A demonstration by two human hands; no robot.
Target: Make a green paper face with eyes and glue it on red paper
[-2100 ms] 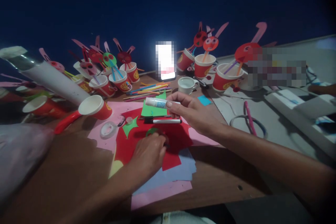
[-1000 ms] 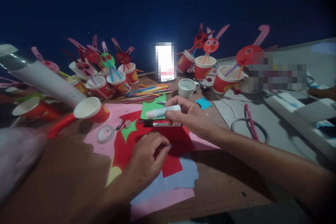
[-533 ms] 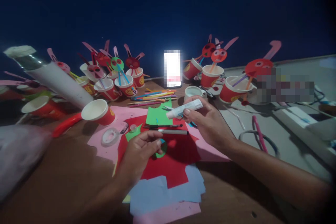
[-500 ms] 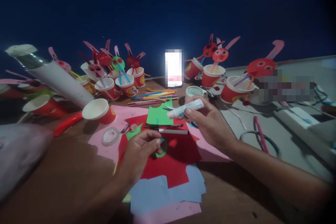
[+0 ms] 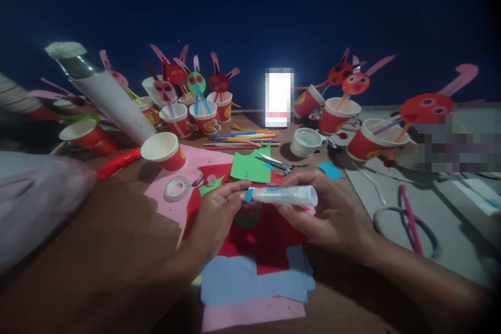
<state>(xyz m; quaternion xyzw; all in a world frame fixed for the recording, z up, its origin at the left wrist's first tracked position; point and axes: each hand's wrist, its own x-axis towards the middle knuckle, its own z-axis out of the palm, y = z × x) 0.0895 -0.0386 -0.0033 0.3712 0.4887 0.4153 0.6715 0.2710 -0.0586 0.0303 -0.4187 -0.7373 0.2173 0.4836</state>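
Note:
My right hand [image 5: 331, 211] is closed round a white glue tube [image 5: 284, 195], held level above the papers with its narrow end to the left. That end meets a small blue paper piece [image 5: 249, 194] pinched between the thumb and fingers of my left hand [image 5: 217, 214]. Below the tube a green paper circle [image 5: 247, 219] lies on red paper [image 5: 274, 255], partly hidden by my hands. Behind them are green paper [image 5: 250, 165] and scissors [image 5: 276, 162], whose handles my right hand partly covers.
Red cups with paper rabbit heads [image 5: 196, 83] stand at the back on both sides. A plain red cup [image 5: 163, 152], a tape roll [image 5: 176, 188], a white mug [image 5: 306, 142], coloured sticks [image 5: 245, 137] and a lit phone [image 5: 278, 96] surround the work. A plastic bag [image 5: 39, 203] bulges at left.
The glue tube has come down and left in my right hand, its tip now at the blue piece. My left hand has risen slightly off the green circle. The view has turned left.

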